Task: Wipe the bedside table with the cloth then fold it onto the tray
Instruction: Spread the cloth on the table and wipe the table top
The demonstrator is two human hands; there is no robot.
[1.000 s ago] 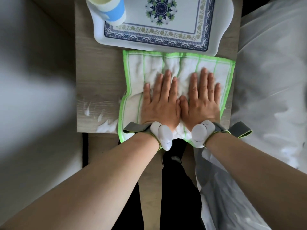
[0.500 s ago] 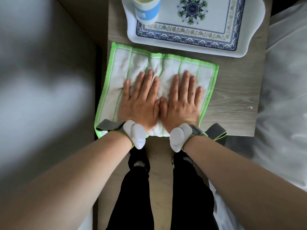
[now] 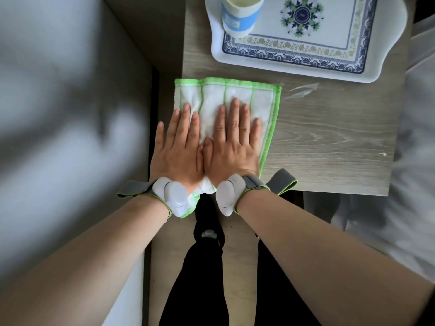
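Head view: both hands, left (image 3: pixel 179 147) and right (image 3: pixel 231 142), lie flat with fingers straight, side by side, pressing the green-edged cloth (image 3: pixel 237 95) on the table (image 3: pixel 329 142); no readable writing.

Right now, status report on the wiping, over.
Both hands, left and right, flat on cloth. Cloth at table's left edge. Smear remains. Tray holds cup.

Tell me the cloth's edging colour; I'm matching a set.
Bright green edging on the white cloth, seen in the head view.
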